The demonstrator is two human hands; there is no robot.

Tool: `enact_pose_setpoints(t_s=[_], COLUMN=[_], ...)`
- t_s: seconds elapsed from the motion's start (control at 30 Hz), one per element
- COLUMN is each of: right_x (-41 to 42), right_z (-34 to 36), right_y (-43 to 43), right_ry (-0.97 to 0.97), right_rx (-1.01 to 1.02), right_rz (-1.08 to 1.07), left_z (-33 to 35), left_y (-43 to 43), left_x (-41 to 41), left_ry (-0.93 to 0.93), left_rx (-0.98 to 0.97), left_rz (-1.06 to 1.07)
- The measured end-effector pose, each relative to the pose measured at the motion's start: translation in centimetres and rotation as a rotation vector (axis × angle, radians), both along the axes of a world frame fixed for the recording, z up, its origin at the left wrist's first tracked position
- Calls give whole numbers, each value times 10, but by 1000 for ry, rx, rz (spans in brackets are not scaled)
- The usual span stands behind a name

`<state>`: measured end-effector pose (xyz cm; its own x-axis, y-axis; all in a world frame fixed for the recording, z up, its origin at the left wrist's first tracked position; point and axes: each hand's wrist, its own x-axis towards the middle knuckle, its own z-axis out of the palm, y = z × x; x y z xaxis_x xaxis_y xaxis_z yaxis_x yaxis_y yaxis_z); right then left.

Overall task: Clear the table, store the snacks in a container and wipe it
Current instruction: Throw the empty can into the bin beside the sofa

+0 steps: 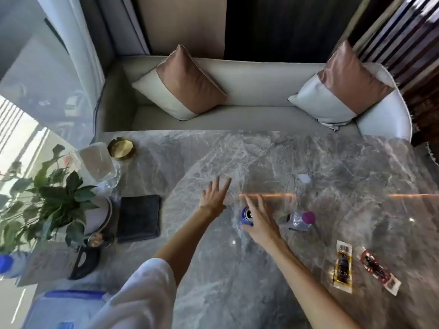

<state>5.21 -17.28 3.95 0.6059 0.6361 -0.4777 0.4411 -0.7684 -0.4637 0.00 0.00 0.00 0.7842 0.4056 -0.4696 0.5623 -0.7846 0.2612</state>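
The clearing step is in hand. The right hand [257,222] reaches over the blue can [247,216] at the middle of the desk [332,167], fingers spread, not yet closed on it. The left hand [213,198] is flat, open and empty. Two snack packets [343,267] lie near right; the clear container [95,162] stands far left. Next, I think, the right hand must close round the can.
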Motion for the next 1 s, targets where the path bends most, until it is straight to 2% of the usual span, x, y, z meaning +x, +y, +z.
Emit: enact_pose_setpoints(t_s=[0.1, 0.2, 0.43, 0.6, 0.83, 1.0], right_x=[2, 2, 3, -6, -31, -26], right_z=[-13, -28, -45, -38, -4, 32], right_y=[6, 4, -3, -14, -87, -160], right_ry=[17, 30, -16, -9, 238, 586], right_rx=[-86, -72, 37, 53, 322, 513], right_rz=[-12, -50, -54, -6, -138, -283], left_z=[-13, -26, -42, -37, 0, 44], left_y=[4, 3, -17, -55, -128, -193], left_x=[10, 14, -8, -63, -131, -168], left_ry=[57, 43, -192, -184, -294, -430], left_rx=[-32, -76, -149, -185, -177, -144], left_rz=[-120, -140, 21, 258, 488, 614])
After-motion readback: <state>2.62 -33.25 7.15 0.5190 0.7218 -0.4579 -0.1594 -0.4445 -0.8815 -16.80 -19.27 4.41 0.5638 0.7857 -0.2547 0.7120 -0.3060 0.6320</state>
